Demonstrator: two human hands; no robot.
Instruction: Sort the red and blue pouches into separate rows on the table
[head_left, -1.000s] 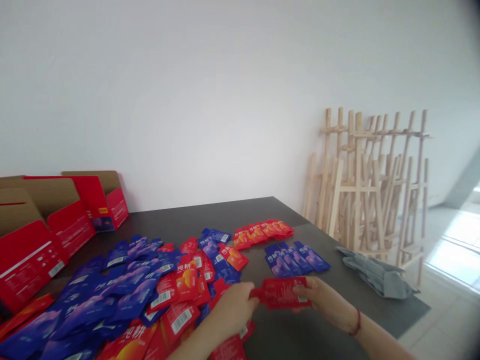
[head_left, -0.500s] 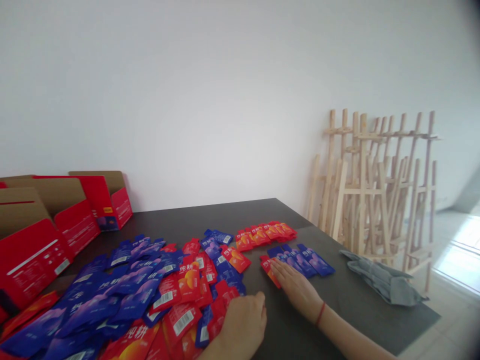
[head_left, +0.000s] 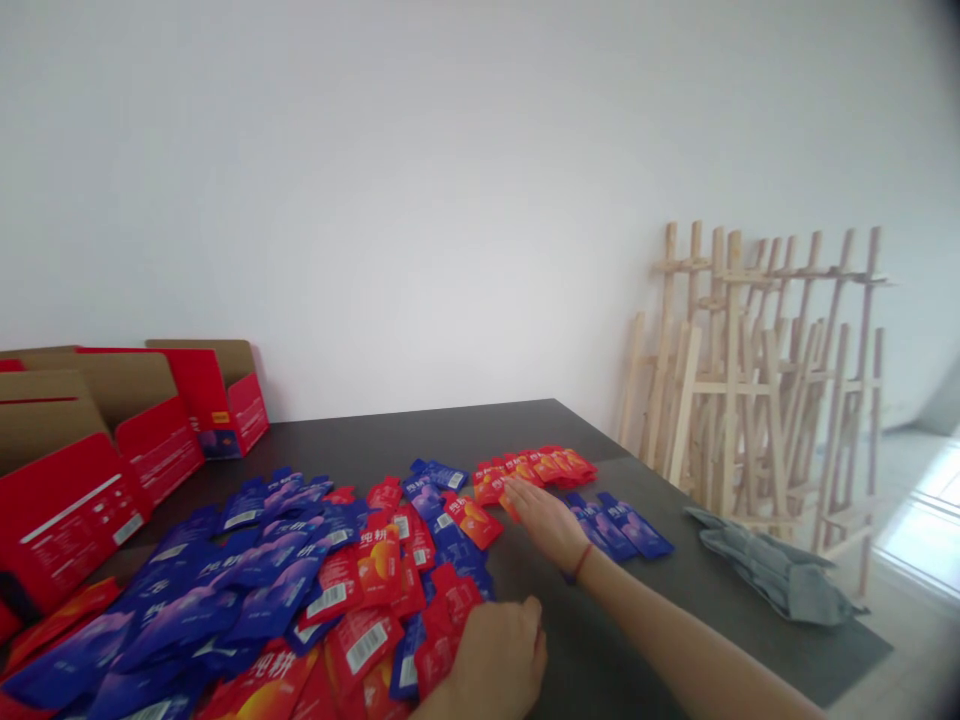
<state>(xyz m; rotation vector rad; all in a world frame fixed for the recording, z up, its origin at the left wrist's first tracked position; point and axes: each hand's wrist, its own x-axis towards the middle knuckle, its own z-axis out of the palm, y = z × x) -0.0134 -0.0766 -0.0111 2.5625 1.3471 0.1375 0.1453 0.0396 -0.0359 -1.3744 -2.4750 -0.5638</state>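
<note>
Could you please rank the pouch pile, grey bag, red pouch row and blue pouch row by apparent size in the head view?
Largest: pouch pile
Next: grey bag
Smallest: red pouch row and blue pouch row, too alike to rank

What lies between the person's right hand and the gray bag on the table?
In the head view, blue pouches, some partly hidden by the right hand, then a strip of dark tabletop before the gray bag.

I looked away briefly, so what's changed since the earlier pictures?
The left hand let go of the red pouch and sits by the pile. The right hand took it forward and left, to the red row's near edge. The boxes and easels stayed put.
</note>
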